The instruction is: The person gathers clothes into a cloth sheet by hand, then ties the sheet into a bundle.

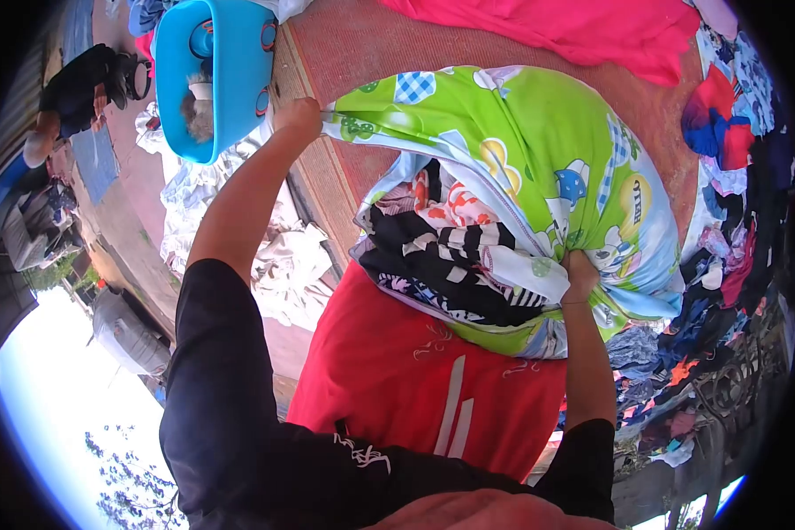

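A large, bulging green and light-blue printed cloth bag lies in front of me, with its mouth turned towards me. Folded and crumpled clothes show inside, among them a black and white striped piece and a white one with red-orange print. My left hand is closed on a corner of the bag's rim and pulls it out taut to the left. On the right side, my right hand is closed round gathered cloth at the edge of the mouth. Its fingertips are partly hidden by the fabric.
A light-blue plastic tub with a few things in it stands at upper left. White clothes lie below it. Bright pink cloth is spread at the top. Mixed clothes line the right. A person in black is at far left.
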Tool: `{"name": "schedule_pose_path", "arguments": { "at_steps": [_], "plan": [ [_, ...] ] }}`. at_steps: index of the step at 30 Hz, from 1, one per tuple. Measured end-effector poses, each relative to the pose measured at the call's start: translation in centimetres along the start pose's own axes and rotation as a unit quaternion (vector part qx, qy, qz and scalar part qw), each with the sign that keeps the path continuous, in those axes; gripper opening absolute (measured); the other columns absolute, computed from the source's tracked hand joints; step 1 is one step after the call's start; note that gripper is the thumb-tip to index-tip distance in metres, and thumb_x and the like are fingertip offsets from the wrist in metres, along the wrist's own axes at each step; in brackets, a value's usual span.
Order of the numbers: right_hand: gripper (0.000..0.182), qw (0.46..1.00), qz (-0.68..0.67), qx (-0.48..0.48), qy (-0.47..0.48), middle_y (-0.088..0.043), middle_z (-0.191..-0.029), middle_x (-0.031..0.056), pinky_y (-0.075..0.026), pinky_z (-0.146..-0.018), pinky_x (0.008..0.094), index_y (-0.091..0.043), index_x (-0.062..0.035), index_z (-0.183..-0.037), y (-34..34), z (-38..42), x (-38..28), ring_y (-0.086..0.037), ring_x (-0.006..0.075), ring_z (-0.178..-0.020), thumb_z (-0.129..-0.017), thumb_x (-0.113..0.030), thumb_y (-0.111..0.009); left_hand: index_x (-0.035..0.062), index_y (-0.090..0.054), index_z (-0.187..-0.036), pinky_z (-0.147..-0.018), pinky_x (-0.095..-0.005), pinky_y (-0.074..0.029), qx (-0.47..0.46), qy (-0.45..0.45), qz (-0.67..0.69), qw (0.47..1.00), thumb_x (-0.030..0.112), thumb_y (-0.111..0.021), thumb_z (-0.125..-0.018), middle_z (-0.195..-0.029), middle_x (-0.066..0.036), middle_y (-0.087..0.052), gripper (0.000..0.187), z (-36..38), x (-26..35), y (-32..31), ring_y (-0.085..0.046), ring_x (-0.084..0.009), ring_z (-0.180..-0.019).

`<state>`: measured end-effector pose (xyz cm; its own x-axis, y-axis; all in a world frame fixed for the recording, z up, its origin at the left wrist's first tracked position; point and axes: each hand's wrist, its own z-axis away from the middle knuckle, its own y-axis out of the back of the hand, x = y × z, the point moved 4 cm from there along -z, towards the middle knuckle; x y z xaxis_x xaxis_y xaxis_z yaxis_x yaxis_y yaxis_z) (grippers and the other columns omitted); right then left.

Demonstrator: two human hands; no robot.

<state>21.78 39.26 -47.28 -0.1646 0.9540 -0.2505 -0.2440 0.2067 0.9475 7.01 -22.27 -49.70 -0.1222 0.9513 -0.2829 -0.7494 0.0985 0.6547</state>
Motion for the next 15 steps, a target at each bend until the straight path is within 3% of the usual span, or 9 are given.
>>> {"name": "schedule_pose_path", "arguments": {
  "at_steps": [2,4,5,6,8,10,11,13,15],
  "plan": [
    [0.023,1.000,0.014,-0.020,-0.013,-0.060,-0.064,0.0093,-0.047,-0.046,0.0421,-0.055,-0.0115,-0.070,-0.4,0.1,0.4,-0.059,0.0301,-0.052,-0.082,-0.020,-0.072,0.0115,-0.074,-0.101,-0.094,-0.0446,-0.051,0.047,0.029,-0.024,0.998,0.018,-0.058,-0.083,-0.125,-0.013,-0.063,0.025,4.1,-5.5,2.7,-0.059,-0.0313,-0.120],
    [0.020,0.997,-0.013,-0.051,-0.056,-0.063,-0.072,0.0110,-0.047,-0.055,0.0456,-0.056,-0.0116,-0.076,-0.2,-0.1,0.3,-0.062,0.0340,-0.063,-0.085,-0.026,-0.066,0.0093,-0.077,-0.093,-0.104,-0.0531,-0.039,0.220,-0.011,0.023,0.975,0.018,-0.065,-0.078,-0.138,-0.010,-0.057,0.021,9.4,-8.6,7.6,-0.048,-0.0301,-0.132],
    [0.019,0.991,-0.029,-0.095,-0.094,-0.065,-0.078,0.0129,-0.047,-0.062,0.0479,-0.057,-0.0105,-0.080,-0.4,0.0,0.5,-0.063,0.0370,-0.072,-0.086,-0.028,-0.062,0.0073,-0.076,-0.090,-0.106,-0.0541,-0.036,0.279,-0.052,0.022,0.959,0.018,-0.068,-0.077,-0.140,-0.010,-0.056,0.019,11.1,-10.0,9.2,-0.047,-0.0283,-0.133],
    [0.020,0.981,-0.045,-0.138,-0.130,-0.067,-0.084,0.0148,-0.047,-0.069,0.0502,-0.058,-0.0094,-0.084,-0.5,0.0,0.7,-0.064,0.0400,-0.081,-0.087,-0.029,-0.058,0.0033,-0.073,-0.083,-0.093,-0.0495,-0.047,0.355,-0.146,0.036,0.923,0.016,-0.067,-0.077,-0.121,-0.016,-0.066,0.015,13.1,-10.7,11.1,-0.061,-0.0293,-0.115],
    [0.021,0.987,-0.036,-0.122,-0.102,-0.066,-0.082,0.0141,-0.047,-0.065,0.0490,-0.057,-0.0101,-0.082,0.1,-0.5,0.3,-0.063,0.0385,-0.077,-0.089,-0.030,-0.059,-0.0009,-0.067,-0.080,-0.073,-0.0434,-0.052,0.180,-0.017,0.292,0.939,0.014,-0.068,-0.077,-0.092,-0.020,-0.070,0.015,19.4,-8.9,14.2,-0.068,-0.0343,-0.086],
    [0.025,0.997,-0.011,-0.058,-0.039,-0.064,-0.073,0.0124,-0.048,-0.055,0.0477,-0.054,-0.0112,-0.076,0.8,-0.5,-0.5,-0.063,0.0361,-0.062,-0.091,-0.029,-0.063,-0.0030,-0.064,-0.079,-0.061,-0.0410,-0.049,0.135,-0.048,0.364,0.920,0.014,-0.070,-0.076,-0.075,-0.022,-0.064,0.018,26.4,-4.2,15.1,-0.064,-0.0390,-0.067],
    [0.026,0.998,-0.022,-0.051,-0.031,-0.065,-0.073,0.0131,-0.048,-0.056,0.0486,-0.055,-0.0109,-0.077,1.2,-0.6,-0.8,-0.063,0.0368,-0.063,-0.092,-0.031,-0.061,-0.0033,-0.063,-0.079,-0.059,-0.0360,-0.047,0.127,-0.086,0.341,0.927,0.009,-0.069,-0.079,-0.071,-0.019,-0.063,0.014,30.3,-0.8,15.1,-0.062,-0.0269,-0.063],
    [0.028,0.998,-0.038,-0.039,-0.016,-0.065,-0.073,0.0146,-0.048,-0.058,0.0505,-0.055,-0.0104,-0.079,2.6,-0.3,-1.2,-0.063,0.0383,-0.066,-0.094,-0.034,-0.058,-0.0001,-0.057,-0.075,-0.058,-0.0437,-0.046,0.128,-0.178,0.355,0.909,0.012,-0.070,-0.078,-0.071,-0.018,-0.057,0.019,37.8,7.1,12.6,-0.060,-0.0381,-0.066],
    [0.031,0.997,-0.060,-0.041,-0.012,-0.065,-0.074,0.0158,-0.047,-0.059,0.0518,-0.056,-0.0098,-0.080,4.0,-0.1,-1.4,-0.063,0.0394,-0.066,-0.096,-0.036,-0.055,0.0039,-0.058,-0.081,-0.064,-0.0459,-0.050,0.023,-0.238,0.434,0.869,0.018,-0.071,-0.080,-0.080,-0.016,-0.059,0.019,44.9,15.2,6.9,-0.062,-0.0385,-0.074]
  ]
}}
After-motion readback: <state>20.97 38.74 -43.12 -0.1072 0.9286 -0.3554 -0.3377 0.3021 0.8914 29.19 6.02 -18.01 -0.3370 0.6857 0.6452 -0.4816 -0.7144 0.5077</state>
